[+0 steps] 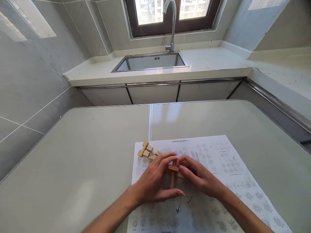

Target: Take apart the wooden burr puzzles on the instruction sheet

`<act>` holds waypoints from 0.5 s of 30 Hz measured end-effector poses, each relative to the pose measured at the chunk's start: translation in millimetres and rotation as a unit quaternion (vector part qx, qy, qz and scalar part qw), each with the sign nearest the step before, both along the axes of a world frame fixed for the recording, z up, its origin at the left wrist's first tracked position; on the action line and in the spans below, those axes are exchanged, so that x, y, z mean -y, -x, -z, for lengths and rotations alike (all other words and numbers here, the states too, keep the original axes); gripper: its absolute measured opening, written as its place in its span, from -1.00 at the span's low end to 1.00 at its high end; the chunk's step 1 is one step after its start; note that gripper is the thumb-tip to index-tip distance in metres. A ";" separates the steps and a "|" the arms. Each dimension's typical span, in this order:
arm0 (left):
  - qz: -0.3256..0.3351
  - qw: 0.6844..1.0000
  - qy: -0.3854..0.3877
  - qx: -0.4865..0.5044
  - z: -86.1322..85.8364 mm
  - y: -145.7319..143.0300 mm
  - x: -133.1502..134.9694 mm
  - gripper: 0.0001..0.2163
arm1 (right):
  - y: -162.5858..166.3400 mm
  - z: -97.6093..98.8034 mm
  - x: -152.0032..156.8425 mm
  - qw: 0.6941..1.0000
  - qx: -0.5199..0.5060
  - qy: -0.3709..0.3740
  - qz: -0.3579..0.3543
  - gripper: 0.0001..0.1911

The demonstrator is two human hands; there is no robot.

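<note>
Between my two hands is a partly joined set of reddish-brown wooden interlocking puzzle pieces (173, 168), with one bar standing upright and others crossing it. My left hand (155, 181) curves around it from the left, fingers closed at its top and thumb reaching along the near side. From the right, my right hand (198, 174) pinches the puzzle with thumb and fingertips. Fingers hide part of the joint. Just beyond my left hand lie light-coloured wooden puzzle pieces (145, 149), notched and partly covered by that hand.
Under the hands lies a printed instruction sheet (233, 161) with small line diagrams. It rests on a pale table (73, 155) with a seam down the middle. Past the table's far edge are a white counter (209, 61), a sink (150, 68) and a tall faucet (173, 26) below a window.
</note>
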State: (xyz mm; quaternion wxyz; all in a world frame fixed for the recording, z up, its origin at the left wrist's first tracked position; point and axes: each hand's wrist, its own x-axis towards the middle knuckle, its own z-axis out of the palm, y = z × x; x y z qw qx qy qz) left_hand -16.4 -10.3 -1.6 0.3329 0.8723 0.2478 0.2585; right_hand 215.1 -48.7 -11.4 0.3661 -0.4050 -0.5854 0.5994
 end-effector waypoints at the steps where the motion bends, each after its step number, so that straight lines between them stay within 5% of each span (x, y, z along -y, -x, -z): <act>1: 0.000 1.000 0.003 0.002 -0.1 -0.3 -0.2 -0.19 | -0.3 0.4 -0.2 1.000 0.005 -0.003 0.002 -0.66; 15: -0.036 0.999 0.004 0.027 2.5 -2.0 0.1 -0.15 | 2.7 12.8 -0.9 0.996 0.065 -0.030 0.056 -0.60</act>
